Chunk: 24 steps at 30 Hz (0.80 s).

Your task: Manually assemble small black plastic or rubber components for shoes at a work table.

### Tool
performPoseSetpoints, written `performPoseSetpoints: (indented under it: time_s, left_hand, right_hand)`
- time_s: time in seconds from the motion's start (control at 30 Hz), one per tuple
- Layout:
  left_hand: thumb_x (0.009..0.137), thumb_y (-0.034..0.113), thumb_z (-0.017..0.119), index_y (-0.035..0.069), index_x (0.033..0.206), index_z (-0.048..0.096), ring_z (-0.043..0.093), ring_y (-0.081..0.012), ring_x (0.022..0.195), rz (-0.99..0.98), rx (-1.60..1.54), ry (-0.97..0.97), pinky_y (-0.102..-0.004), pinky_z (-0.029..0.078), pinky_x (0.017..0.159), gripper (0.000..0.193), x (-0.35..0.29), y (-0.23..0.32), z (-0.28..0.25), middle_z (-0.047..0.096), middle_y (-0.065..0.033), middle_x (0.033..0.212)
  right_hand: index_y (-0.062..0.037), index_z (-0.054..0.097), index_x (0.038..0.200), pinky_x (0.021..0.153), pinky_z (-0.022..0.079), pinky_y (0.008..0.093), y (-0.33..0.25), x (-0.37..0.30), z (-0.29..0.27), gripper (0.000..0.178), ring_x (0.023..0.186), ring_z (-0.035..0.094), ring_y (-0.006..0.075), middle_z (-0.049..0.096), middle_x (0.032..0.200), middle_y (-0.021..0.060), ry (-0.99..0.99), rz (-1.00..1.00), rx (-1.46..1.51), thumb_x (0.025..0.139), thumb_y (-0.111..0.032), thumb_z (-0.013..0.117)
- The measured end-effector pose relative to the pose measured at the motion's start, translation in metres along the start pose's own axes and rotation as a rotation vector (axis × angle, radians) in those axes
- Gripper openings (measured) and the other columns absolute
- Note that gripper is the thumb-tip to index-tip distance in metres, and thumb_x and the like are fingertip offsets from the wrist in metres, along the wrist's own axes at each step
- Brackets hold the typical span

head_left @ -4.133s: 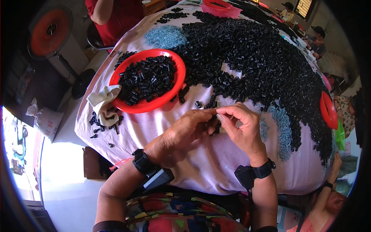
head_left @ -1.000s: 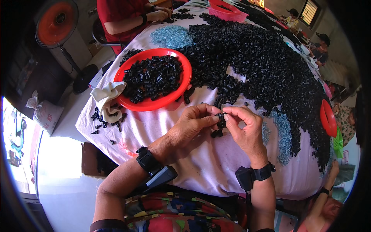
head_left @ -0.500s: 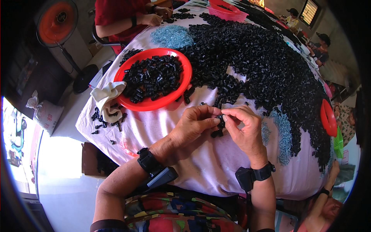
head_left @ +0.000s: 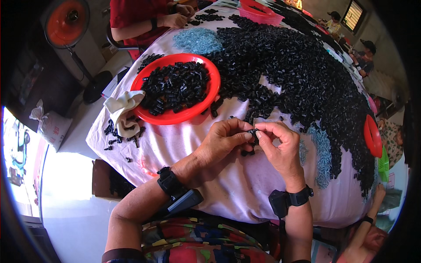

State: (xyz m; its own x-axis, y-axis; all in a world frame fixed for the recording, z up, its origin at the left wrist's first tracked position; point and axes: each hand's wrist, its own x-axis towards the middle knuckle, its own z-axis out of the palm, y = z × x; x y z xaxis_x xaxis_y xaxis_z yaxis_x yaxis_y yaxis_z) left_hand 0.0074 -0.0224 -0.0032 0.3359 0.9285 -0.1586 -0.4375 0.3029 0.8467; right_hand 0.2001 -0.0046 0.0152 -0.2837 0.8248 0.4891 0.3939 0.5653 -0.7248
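Over the near part of the cloth, my left hand [head_left: 226,138] and my right hand [head_left: 280,142] meet fingertip to fingertip. Between them they pinch a small black plastic part [head_left: 253,134], mostly covered by the fingers. Another black piece or two [head_left: 248,153] shows just below it, on or over the cloth. Beyond my hands spreads a large heap of black plastic parts [head_left: 298,65]. To the right of my right hand lies a pile of small pale-blue pieces [head_left: 322,158]. A red plate [head_left: 213,94] full of black parts stands to the left.
The table has a pale pink cloth [head_left: 210,188]. A white glove [head_left: 125,107] lies against the plate, near scattered parts. More pale-blue pieces [head_left: 197,40] lie farther off. Another person's hands [head_left: 177,19] work at the far left. A red dish [head_left: 372,136] and green basket [head_left: 383,164] stand right.
My fingers have shifted very slightly around the small black part, which stays pinched between both hands. The whole view has moved a little; the rest looks the same.
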Motion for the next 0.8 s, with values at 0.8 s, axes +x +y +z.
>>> performPoseSetpoints:
  time_s: [0.8]
  left_hand:
    - [0.097, 0.005, 0.071, -0.002, 0.106, 0.068, 0.067, -0.0087, 0.074, 0.196, 0.563, 0.067, -0.025, 0.055, 0.065, 0.012, 0.001, -0.008, -0.001, 0.071, -0.0029, 0.087]
  right_hand:
    - [-0.0013, 0.071, 0.093, 0.06, 0.052, 0.0306, 0.004, 0.0, -0.006, 0.011, 0.066, 0.065, 0.0178, 0.068, 0.082, 0.0087, -0.104, -0.011, -0.003, 0.083, 0.003, 0.074]
